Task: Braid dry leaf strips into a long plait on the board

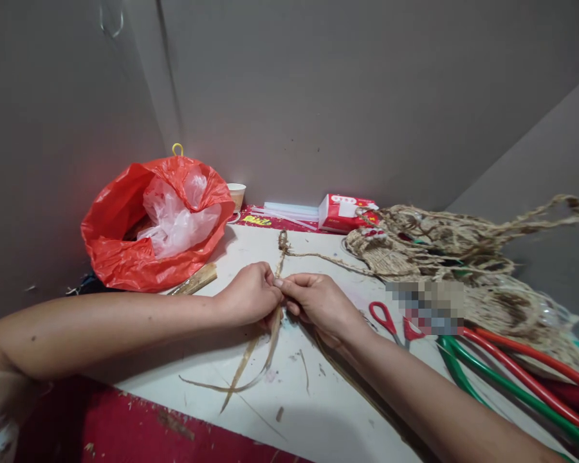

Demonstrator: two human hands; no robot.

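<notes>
My left hand (255,294) and my right hand (316,302) meet near the middle of the white board, fingertips pinched together on a twisted straw cord (280,262). The cord runs up from my fingers to a small knotted loop (283,240). Below my left hand, flat dry fibre strips (271,347) hang loose and curl across the board. A thin strand (325,258) leads from the loop area to the pile of woven straw cord (395,251) on the right. Exactly how the strips lie between my fingertips is hidden.
An open red plastic bag (120,257) stands at the back left, by a paper cup (237,195). Red-handled scissors (383,317) lie right of my right hand, beside red and green handles (506,366). A red tissue pack (345,213) sits against the grey wall.
</notes>
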